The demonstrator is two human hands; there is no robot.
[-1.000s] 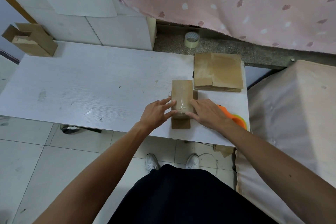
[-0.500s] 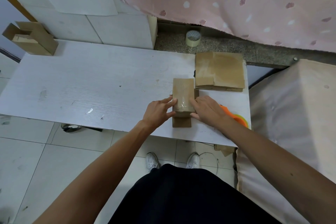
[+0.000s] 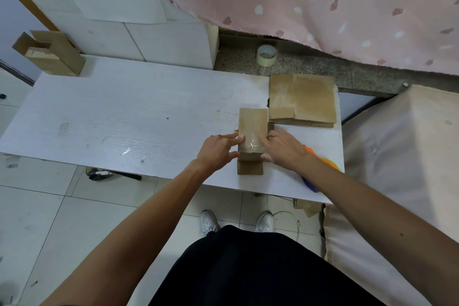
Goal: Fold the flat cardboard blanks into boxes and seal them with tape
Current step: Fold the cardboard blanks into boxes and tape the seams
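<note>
Box between the hands
Long axis points away; left hand and right hand press its sides, fingers straight.

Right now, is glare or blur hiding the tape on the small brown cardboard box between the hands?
Head view: focus is sharp on the small brown cardboard box, with no motion blur. The clear tape across it shows only a faint sheen, so its edges are only partly traceable. Light is soft and even, and shadows are weak. The wide-angle lens stretches things toward the frame corners.
</note>
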